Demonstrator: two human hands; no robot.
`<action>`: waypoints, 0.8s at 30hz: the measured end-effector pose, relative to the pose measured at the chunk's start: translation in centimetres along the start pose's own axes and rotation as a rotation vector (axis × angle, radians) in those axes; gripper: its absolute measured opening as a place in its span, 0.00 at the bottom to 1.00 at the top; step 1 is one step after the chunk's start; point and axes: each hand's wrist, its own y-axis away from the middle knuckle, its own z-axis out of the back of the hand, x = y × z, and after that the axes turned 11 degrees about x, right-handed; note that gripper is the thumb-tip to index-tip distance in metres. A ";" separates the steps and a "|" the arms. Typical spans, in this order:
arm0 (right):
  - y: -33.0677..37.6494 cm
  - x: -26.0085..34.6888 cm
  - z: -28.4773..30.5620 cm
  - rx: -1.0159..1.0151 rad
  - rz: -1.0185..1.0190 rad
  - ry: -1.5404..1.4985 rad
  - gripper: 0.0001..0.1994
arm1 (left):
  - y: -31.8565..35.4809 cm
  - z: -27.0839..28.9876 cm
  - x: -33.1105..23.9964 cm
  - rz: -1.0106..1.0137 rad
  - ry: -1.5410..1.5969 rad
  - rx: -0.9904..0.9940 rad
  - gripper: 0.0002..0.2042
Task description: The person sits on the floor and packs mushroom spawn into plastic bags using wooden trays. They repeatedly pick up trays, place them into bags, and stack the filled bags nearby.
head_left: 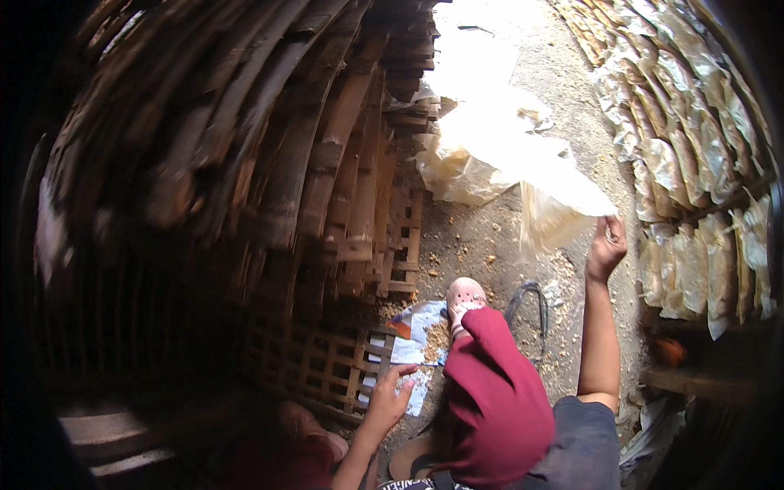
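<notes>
My right hand [607, 249], arm stretched forward, pinches the corner of a thin, pale translucent plastic sheet [555, 216]. The sheet hangs from my fingertips and stretches away to the left, where strong sunlight washes out part of it. A crumpled part lies on the ground by the wooden stack. My left hand [392, 400] is low, beside a woven bamboo lattice [327, 363]. Its fingers are apart, and nothing shows in them. Below it lie printed paper or plastic scraps [420, 335] strewn with brown crumbs.
Stacked bamboo-slat trays [269, 139] rise close on my left. At right, racks hold rows of plastic-wrapped long pieces [678, 147] above a wooden ledge [694, 384]. A dark strap loop [543, 318] lies on the gritty ground [482, 245], near my pink clog [465, 292].
</notes>
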 end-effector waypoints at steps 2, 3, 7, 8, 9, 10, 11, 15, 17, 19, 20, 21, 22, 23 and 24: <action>2.0 1.2 4.8 0.016 -0.068 -0.169 0.07 | 1.6 0.1 -0.2 -0.034 -0.096 0.025 0.13; 3.1 1.1 7.1 -0.001 -0.102 -0.122 0.08 | 2.2 0.1 -1.1 -0.072 -0.149 0.040 0.13; 6.0 4.5 14.5 0.087 -0.144 0.053 0.17 | 5.5 0.1 -5.3 -0.188 -0.417 0.072 0.16; 6.3 5.3 16.3 0.152 -0.095 0.141 0.21 | 6.3 -0.1 -6.1 -0.223 -0.391 0.077 0.16; 6.4 6.4 17.7 0.196 -0.101 0.218 0.23 | 7.1 -0.2 -6.9 -0.256 -0.364 0.080 0.16; 6.2 7.1 19.1 0.256 -0.038 0.325 0.24 | 8.1 -0.2 -8.4 -0.258 -0.332 0.098 0.16; 6.0 7.6 20.0 0.318 0.026 0.430 0.25 | 9.1 -0.2 -9.3 -0.269 -0.327 0.088 0.16; 4.0 11.3 22.3 0.358 0.284 0.595 0.22 | 11.8 0.5 -11.1 -0.392 -0.401 0.015 0.16; 2.8 13.7 22.5 0.398 0.394 0.553 0.21 | 13.4 1.1 -12.8 -0.396 -0.433 0.010 0.16; 1.7 17.1 21.5 0.409 0.549 0.560 0.20 | 14.9 1.5 -13.6 -0.429 -0.372 0.004 0.16; 1.4 18.7 20.7 0.459 0.591 0.535 0.21 | 15.3 1.6 -13.7 -0.447 -0.339 0.003 0.16; 1.3 20.8 19.7 0.513 0.640 0.501 0.22 | 15.8 1.5 -13.8 -0.434 -0.274 0.004 0.16; 1.5 23.2 18.8 0.522 0.720 0.489 0.23 | 16.1 1.2 -13.9 -0.423 -0.208 0.006 0.17; 1.8 25.6 17.7 0.534 0.798 0.478 0.24 | 16.1 0.7 -13.7 -0.411 -0.139 0.010 0.18; 2.0 27.0 16.1 0.545 0.872 0.477 0.25 | 16.4 0.3 -13.8 -0.410 -0.136 0.012 0.20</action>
